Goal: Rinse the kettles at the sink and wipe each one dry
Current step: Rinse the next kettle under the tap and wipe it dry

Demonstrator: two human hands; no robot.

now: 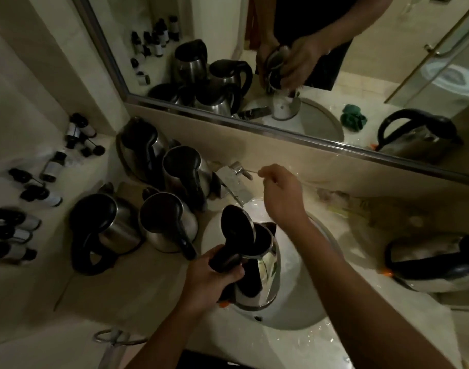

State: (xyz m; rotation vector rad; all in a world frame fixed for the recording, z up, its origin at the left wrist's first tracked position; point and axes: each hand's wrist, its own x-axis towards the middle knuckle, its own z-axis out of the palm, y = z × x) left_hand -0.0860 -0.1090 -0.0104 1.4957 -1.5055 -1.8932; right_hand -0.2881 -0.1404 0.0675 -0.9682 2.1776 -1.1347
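Head view, dim bathroom light. Left hand [210,278] wraps its fingers round the black handle of a steel kettle [257,267], held over the white sink basin [302,312]. Kettle lid [237,222] stands hinged open, tipped toward the faucet; dark interior visible. Kettle body is roughly upright, leaning slightly, with an orange tag at its base.

Right hand [280,190] is raised above the basin near the faucet lever [242,171], fingers curled, fingertips close to the lever's thin end; cannot tell whether they actually touch or pinch it. Chrome faucet spout [234,189] points down into the basin, just behind the held kettle.

Left of the sink on the tabletop [137,296]: four more steel kettles with black lids and handles, grouped close together, two in a back row [186,171] near the wall and two in front [164,222]. Farther left, small dark-capped toiletry bottles [52,166], some upright, some lying on their sides.

Right of the sink, another kettle [435,265] lies on its side on the tabletop, handle uppermost.

Mirror [294,62] above the backsplash reflects the kettles, both hands and a green cloth; the cloth itself is not clear in direct view.
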